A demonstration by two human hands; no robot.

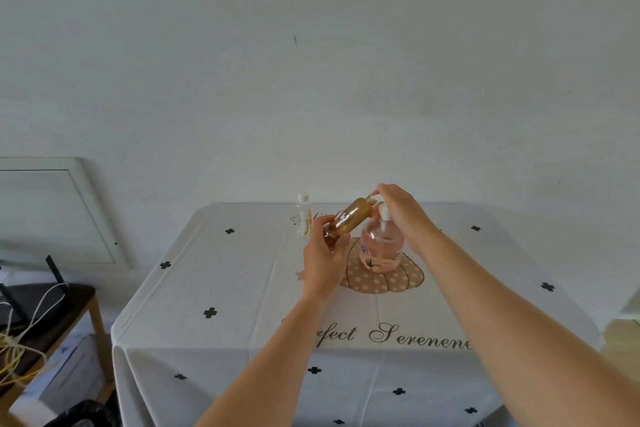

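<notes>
My left hand [325, 262] grips the lower end of a small amber bottle [349, 218], tilted so that its open threaded neck points up and to the right. That neck lies at the white pump nozzle of a clear soap dispenser [382, 246] filled with pinkish liquid. The dispenser stands upright on the table. My right hand [403, 215] rests over the white pump head, fingers curved down on it, and hides most of the pump. A small clear bottle with a white cap [304, 217] stands just left of the amber bottle, behind my left hand.
The table wears a white cloth [242, 288] with black crosses, a beige shell print and script lettering. A white wall stands right behind the table. At the left are a leaning framed panel [59, 215] and a low wooden stand [52, 315] with cables.
</notes>
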